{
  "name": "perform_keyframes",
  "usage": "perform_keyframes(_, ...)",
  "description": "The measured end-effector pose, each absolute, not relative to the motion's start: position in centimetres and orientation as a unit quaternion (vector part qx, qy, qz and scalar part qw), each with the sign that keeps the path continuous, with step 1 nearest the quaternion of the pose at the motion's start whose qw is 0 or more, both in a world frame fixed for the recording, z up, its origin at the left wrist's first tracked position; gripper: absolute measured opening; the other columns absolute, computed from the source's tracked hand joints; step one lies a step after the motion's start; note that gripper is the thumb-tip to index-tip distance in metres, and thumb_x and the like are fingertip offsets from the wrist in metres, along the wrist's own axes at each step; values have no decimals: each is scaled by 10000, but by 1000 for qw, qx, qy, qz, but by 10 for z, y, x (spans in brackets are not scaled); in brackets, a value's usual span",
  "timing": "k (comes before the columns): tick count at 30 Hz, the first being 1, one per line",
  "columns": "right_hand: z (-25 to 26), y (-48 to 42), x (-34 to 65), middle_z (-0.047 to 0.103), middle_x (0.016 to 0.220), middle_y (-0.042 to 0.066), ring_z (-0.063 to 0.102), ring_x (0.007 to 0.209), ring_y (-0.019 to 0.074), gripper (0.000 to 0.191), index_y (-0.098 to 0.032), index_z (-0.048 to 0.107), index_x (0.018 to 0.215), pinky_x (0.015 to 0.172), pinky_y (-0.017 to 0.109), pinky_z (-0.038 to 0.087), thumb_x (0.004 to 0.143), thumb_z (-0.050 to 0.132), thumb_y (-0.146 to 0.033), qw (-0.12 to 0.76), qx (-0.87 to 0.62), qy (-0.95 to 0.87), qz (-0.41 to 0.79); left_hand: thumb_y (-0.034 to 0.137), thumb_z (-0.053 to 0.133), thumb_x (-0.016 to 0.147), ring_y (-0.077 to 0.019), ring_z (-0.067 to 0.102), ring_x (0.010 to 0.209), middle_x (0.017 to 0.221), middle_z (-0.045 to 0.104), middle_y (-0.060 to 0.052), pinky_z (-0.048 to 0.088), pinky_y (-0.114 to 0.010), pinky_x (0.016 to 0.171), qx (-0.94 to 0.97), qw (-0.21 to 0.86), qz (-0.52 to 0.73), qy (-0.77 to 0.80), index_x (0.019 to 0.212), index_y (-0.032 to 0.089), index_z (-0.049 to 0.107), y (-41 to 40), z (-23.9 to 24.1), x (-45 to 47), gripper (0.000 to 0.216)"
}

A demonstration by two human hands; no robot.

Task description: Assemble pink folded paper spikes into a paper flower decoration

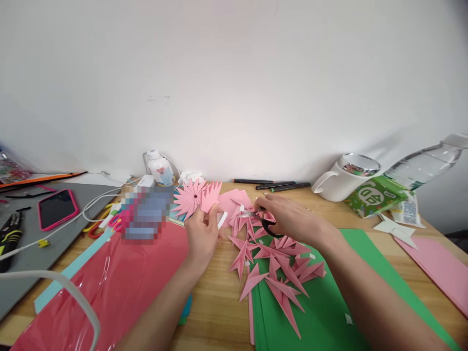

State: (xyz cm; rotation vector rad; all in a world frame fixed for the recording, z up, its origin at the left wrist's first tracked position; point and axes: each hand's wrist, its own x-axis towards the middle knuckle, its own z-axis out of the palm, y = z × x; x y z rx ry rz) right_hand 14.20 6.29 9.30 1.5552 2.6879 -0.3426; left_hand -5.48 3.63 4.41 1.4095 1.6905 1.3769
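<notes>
My left hand (202, 233) is closed on a fan of folded pink paper spikes (211, 195), with a small white strip (222, 220) sticking out beside the thumb. My right hand (287, 217) grips black-handled scissors (263, 223), their blades pointing left toward the fan. Just behind the fan lies a finished pink paper flower (189, 197). Several folded pink paper spikes (275, 265) lie scattered below my right hand, partly on a stack of green paper sheets (321, 302).
A red plastic sheet (109, 287) covers the left front. A pink-cased phone (56, 208) and white cable (91, 204) lie on a grey pad. Markers (278, 185), a white mug (341, 178), green carton (376, 195), water bottle (424, 165) and pink paper (438, 263) lie at the right.
</notes>
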Motion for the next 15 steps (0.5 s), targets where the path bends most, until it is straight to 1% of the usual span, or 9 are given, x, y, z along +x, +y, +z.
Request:
perform_keyframes(3,89,64,143,603,926,53,543,872,194,403,-195,572,975,684,238,356,625,557,5,64,489,859,-136,363,481,811,-113,554,351,650,681,-32,375,-217,358,551,268,441,656,738,151,626,37,42,-56,267)
perform_keyframes(5,87,66,144,622,912,55,558,867,192,401,-196,602,953,679,236,355,626,538,28,76,487,858,-143,352,473,817,-139,590,412,563,661,-27,421,-236,445,570,245,414,667,736,153,636,37,41,-56,269)
perform_keyframes(7,86,67,143,638,874,61,572,844,194,385,-192,635,911,663,239,351,634,512,45,73,487,859,-140,353,474,819,-160,614,461,500,638,-23,442,-252,512,577,235,413,664,735,155,643,37,40,-56,274)
perform_keyframes(10,89,65,138,642,767,66,578,783,198,334,-184,669,789,639,252,342,643,490,57,42,486,865,-118,364,504,800,-167,619,464,473,624,-21,435,-243,497,555,271,441,651,739,154,647,37,41,-54,262)
perform_keyframes(12,88,65,132,633,735,70,570,739,189,277,-175,671,725,627,254,341,691,482,25,-5,492,863,-115,368,526,784,-163,610,435,462,615,-13,420,-230,454,534,304,460,641,737,154,644,36,42,-53,248)
perform_keyframes(15,78,68,121,624,785,70,558,719,158,242,-160,679,773,640,242,354,773,465,-48,-79,498,850,-151,369,552,764,-162,600,408,437,599,-5,408,-221,416,511,331,481,631,709,155,639,36,44,-51,238)
